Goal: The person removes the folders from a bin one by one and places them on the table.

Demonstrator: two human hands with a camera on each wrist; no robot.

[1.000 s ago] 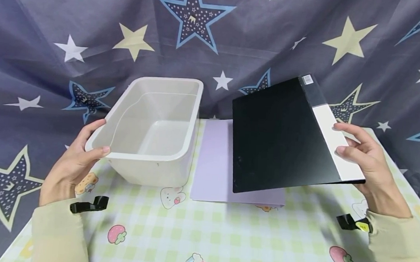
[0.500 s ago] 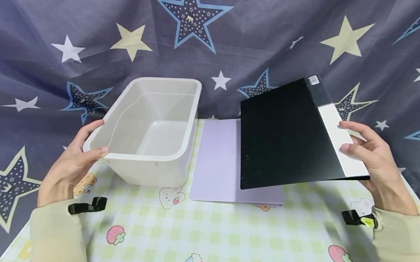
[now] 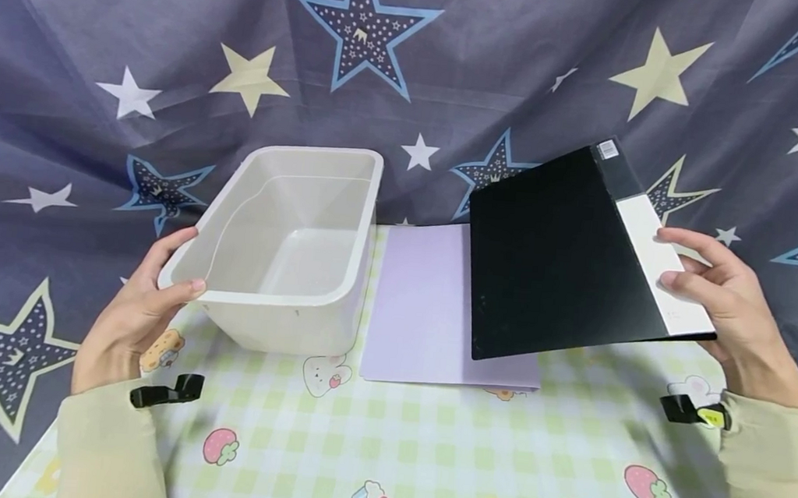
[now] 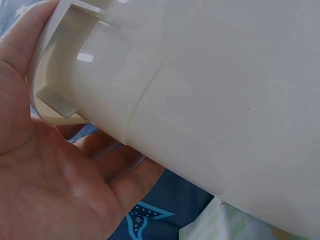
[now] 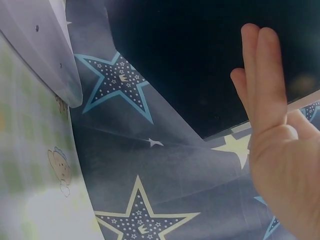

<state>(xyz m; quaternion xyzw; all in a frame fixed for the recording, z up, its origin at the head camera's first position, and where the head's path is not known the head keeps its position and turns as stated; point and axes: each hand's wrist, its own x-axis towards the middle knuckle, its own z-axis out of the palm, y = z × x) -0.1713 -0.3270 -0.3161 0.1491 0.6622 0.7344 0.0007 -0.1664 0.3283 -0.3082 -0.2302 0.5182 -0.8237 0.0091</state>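
Note:
A white plastic bin [image 3: 316,324] stands on the left of the table, its open top facing up and nothing seen inside. My left hand [image 3: 129,318] grips its near left corner, thumb over the rim; in the left wrist view, fingers [image 4: 130,175] lie along the outside wall. My right hand [image 3: 745,323] holds a black file folder [image 3: 559,269] by its spine, thumb on the white label strip [image 3: 652,253]. Tilted, the folder hangs over the right part of a lilac folder [image 3: 416,305] lying flat beside the bin. In the right wrist view, straight fingers [image 5: 270,75] support the black folder's underside.
A green-and-white checked tablecloth [image 3: 327,447] with cartoon prints covers the table. Right behind the table hangs a dark star-patterned curtain [image 3: 428,56], close to the bin's far side. Black straps [image 3: 166,393] are on both wrists.
My right hand has carried the black folder to the right, uncovering more of the lilac folder. My left hand and the bin stay in place.

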